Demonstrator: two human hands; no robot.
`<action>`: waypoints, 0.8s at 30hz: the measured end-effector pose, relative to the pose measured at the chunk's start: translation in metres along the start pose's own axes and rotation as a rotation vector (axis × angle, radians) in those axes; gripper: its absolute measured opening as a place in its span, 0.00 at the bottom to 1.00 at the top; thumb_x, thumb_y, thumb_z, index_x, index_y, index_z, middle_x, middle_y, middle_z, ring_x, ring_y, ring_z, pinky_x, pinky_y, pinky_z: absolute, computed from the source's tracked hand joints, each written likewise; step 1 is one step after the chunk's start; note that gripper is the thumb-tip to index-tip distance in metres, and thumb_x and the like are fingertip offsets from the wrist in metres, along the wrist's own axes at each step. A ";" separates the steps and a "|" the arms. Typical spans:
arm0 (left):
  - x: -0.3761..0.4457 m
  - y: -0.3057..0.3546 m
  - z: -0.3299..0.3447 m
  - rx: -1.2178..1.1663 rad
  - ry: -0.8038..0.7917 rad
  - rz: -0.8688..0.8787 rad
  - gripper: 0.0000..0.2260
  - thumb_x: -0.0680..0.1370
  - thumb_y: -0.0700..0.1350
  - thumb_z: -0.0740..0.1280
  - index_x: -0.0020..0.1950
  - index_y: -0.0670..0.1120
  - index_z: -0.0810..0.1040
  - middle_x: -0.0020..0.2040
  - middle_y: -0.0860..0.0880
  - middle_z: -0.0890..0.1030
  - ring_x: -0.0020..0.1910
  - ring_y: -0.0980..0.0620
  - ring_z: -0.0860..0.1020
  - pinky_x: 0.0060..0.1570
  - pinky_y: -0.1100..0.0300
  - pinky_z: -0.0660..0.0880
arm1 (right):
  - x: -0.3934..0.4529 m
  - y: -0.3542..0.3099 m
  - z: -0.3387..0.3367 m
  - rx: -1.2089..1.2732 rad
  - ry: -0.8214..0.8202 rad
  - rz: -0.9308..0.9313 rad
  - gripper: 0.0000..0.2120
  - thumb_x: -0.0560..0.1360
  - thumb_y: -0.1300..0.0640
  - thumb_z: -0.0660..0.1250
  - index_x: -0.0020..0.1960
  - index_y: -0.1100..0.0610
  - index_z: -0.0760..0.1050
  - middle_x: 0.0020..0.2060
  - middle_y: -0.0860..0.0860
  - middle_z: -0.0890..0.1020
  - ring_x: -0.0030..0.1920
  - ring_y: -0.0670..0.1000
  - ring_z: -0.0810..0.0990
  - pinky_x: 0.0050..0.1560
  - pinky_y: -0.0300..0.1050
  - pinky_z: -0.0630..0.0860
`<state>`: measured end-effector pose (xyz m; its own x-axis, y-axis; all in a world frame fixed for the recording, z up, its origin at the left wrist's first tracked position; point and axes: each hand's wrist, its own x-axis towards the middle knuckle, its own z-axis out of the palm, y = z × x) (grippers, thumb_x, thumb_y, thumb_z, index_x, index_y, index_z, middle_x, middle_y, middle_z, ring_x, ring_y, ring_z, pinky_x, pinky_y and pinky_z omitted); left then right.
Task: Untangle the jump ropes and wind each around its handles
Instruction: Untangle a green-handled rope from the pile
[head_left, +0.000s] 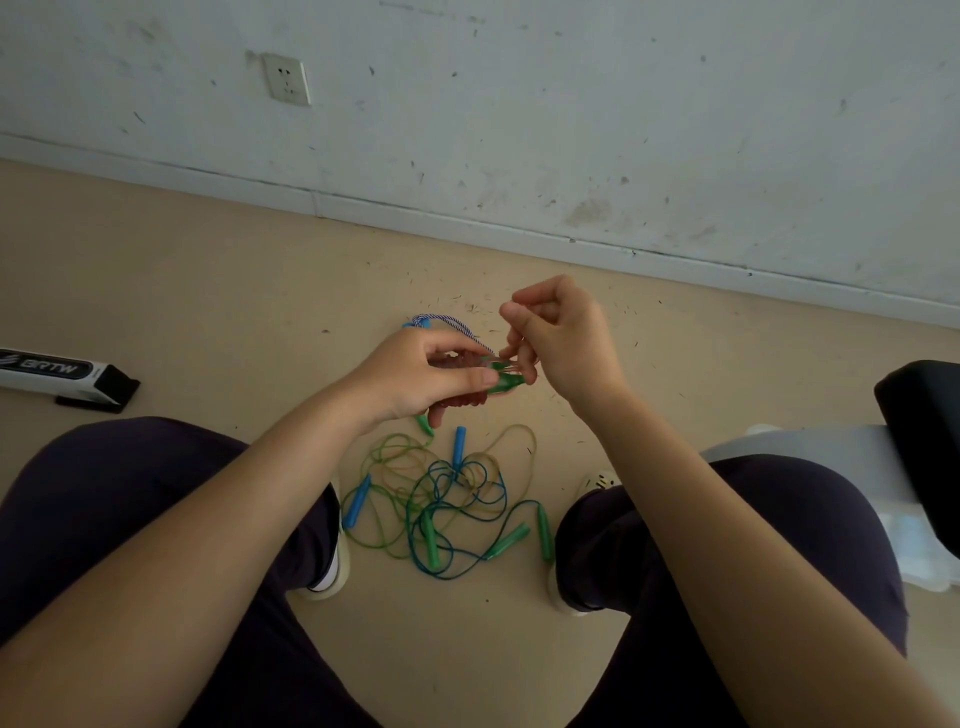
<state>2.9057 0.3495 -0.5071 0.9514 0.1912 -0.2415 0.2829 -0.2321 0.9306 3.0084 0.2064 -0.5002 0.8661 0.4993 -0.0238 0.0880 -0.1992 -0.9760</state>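
Seated person's left hand (415, 374) grips green handles (506, 376) wrapped in reddish cord; right hand (563, 338) pinches its end. Winding nearly finished; next, tackle floor tangle (441, 499).

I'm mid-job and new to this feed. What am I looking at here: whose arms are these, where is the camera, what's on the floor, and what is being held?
There is no machine: these are a person's two bare arms, seen from one camera worn on the head, looking forward and down past the knees. The left hand grips a pair of green handles with reddish rope wound around them. The right hand pinches the rope's thin end beside the handles' tip. On the floor between the feet lies a tangled pile of ropes in green, blue and yellowish cord, with blue handles and green ones mixed in. A blue-and-white braided rope lies behind the hands. A long box sits at far left.
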 end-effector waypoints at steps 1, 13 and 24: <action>0.000 0.000 0.000 0.003 0.005 -0.001 0.13 0.76 0.46 0.74 0.59 0.46 0.81 0.34 0.51 0.84 0.22 0.58 0.75 0.22 0.67 0.68 | 0.000 0.000 -0.001 -0.003 -0.008 0.004 0.08 0.77 0.61 0.70 0.51 0.63 0.73 0.31 0.55 0.80 0.21 0.52 0.73 0.25 0.42 0.73; 0.009 -0.008 -0.013 -0.067 0.161 0.026 0.07 0.76 0.50 0.72 0.53 0.54 0.80 0.42 0.48 0.83 0.26 0.52 0.76 0.23 0.68 0.68 | 0.001 -0.005 -0.019 0.298 -0.123 0.052 0.11 0.73 0.66 0.71 0.55 0.66 0.77 0.36 0.57 0.84 0.34 0.53 0.85 0.44 0.42 0.80; 0.012 -0.012 -0.012 -0.069 0.281 0.164 0.13 0.76 0.46 0.74 0.59 0.46 0.82 0.40 0.49 0.84 0.26 0.54 0.78 0.25 0.66 0.70 | -0.009 -0.008 -0.006 0.010 -0.076 -0.064 0.05 0.72 0.65 0.74 0.48 0.63 0.82 0.35 0.54 0.85 0.32 0.53 0.84 0.40 0.43 0.81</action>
<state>2.9126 0.3658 -0.5183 0.9099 0.4148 -0.0101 0.1102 -0.2182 0.9697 3.0030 0.1986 -0.4905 0.8188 0.5736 0.0229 0.1368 -0.1561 -0.9782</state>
